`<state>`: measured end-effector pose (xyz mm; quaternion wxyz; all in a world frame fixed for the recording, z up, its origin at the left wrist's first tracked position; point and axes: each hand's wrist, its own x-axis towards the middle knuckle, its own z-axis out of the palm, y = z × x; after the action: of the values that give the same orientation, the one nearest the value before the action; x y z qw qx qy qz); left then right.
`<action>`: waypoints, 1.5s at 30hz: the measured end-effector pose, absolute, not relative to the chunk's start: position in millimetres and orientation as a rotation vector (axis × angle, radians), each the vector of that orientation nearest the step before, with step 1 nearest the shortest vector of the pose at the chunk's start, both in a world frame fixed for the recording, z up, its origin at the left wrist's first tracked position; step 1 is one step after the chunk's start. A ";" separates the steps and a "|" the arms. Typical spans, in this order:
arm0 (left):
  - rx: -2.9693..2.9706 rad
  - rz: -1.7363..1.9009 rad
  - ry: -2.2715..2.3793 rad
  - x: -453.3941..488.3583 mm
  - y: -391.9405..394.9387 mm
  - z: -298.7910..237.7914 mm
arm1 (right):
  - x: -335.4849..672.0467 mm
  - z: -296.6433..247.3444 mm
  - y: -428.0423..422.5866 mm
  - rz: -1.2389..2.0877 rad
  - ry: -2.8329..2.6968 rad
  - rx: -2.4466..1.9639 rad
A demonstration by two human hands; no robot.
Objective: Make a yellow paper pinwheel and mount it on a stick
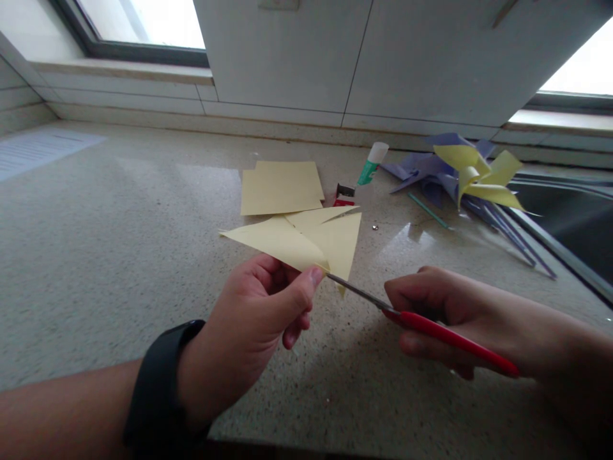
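Pinched between the thumb and fingers of my left hand (268, 306) is a piece of yellow paper (311, 236), partly cut, with one corner folded inward. A slit shows near its upper right edge. My right hand (445, 313) is closed around the red handles of a pair of scissors (431, 329). Their metal blades point left, and the tip meets the paper right by my left thumb. How far the blades are apart cannot be made out. Behind the held paper lie several yellow paper squares (282, 185), stacked unevenly.
A glue stick (371, 165) and a small red box (345, 193) stand behind the paper. Purple and yellow pinwheels (479, 172) with sticks lie at the right, beside a sink (569, 217). A printed sheet (43, 150) rests far left. A small metal bit (375, 227) lies on the counter.
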<state>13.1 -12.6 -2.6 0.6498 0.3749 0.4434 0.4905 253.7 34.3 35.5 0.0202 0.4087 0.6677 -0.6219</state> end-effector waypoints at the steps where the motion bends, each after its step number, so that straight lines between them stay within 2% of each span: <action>1: 0.853 1.116 1.008 13.1 -12.7 -2.4 | 253.7 35.7 34.5 -1.927 2.069 1.272; 27: 0.857 1.110 1.031 13.1 -12.4 -2.0 | 252.6 36.6 33.3 -1.898 2.101 1.298; 35: 0.821 1.100 1.005 12.3 -13.0 -2.5 | 255.3 33.9 34.2 -1.977 2.046 1.268; 45: 0.820 1.102 0.960 11.2 -12.9 -2.4 | 253.5 34.2 32.3 -1.842 2.119 1.283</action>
<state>11.2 -12.9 -2.4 0.6690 0.3636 0.4260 0.4887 253.5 32.3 34.2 0.0275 0.4155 0.6862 -0.5964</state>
